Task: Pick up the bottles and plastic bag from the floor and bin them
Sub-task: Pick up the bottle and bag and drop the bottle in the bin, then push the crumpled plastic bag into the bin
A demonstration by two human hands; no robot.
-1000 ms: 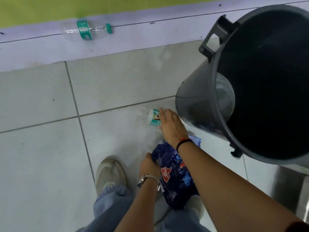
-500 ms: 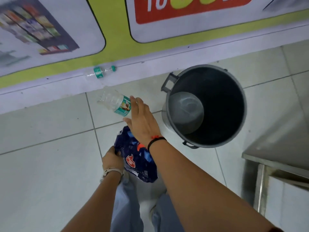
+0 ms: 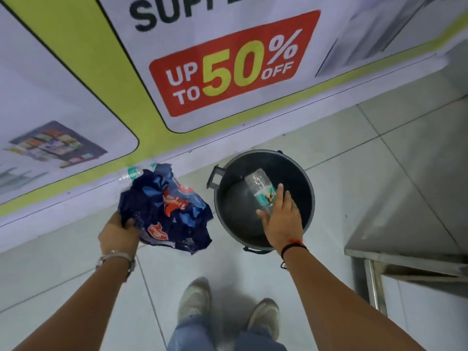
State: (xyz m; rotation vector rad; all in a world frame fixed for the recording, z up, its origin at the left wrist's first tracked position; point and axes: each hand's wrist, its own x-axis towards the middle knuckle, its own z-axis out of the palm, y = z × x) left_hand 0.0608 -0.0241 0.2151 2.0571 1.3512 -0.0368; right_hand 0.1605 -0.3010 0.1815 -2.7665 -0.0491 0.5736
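Your right-hand fingers (image 3: 278,196) were wrapped round the lower part of a clear bottle (image 3: 260,188) with a teal label, its far end pointing toward eleven o'clock, and the whole bottle hung over the open mouth of the grey bin (image 3: 307,198). Your right hand (image 3: 282,221) sat just inside the bin's six o'clock rim, so the step in hand looked like the drop of this first bottle; whether the grip had begun to loosen could not be told. Your left-hand fingers (image 3: 128,222) were clenched on the crumpled blue plastic bag (image 3: 172,211), held off the floor at nine o'clock of the bin and clear of its rim, with your left hand (image 3: 119,235) at the bag's seven o'clock corner. Beyond the bag, at its eleven o'clock, a second bottle (image 3: 131,173) lay on the floor against the foot of the wall banner (image 3: 228,64), mostly hidden. The next move probably called for letting the bottle fall, then swinging the bag toward three o'clock over the bin before releasing it. After that you would have had to step toward the wall for the remaining bottle. The bag was light and bulky, so it could have snagged on the bin's handle (image 3: 214,177).
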